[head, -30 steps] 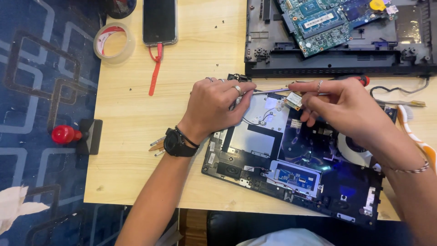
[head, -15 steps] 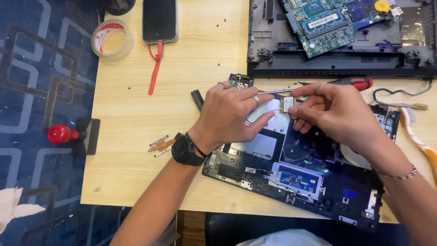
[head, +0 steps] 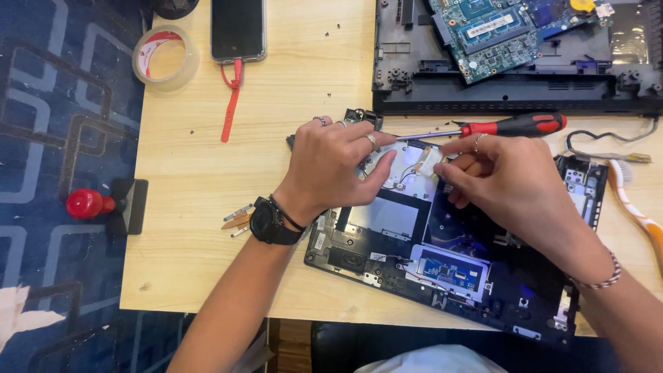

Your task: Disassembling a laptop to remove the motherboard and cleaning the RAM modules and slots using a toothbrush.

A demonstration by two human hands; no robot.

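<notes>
On the wooden table [head: 207, 207], both hands' grips hide whatever they pinch inside the opened laptop [head: 387, 228]: left hand [head: 331, 166], right hand [head: 507, 183].

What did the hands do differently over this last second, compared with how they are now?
The left hand slid right, further over the opened laptop base, so its fingers now lie beside the small pale part that the right hand pinches. The right hand has lowered that part closer to the metal plate. The red screwdriver, tape roll, phone and the second laptop shell lie as before.
</notes>
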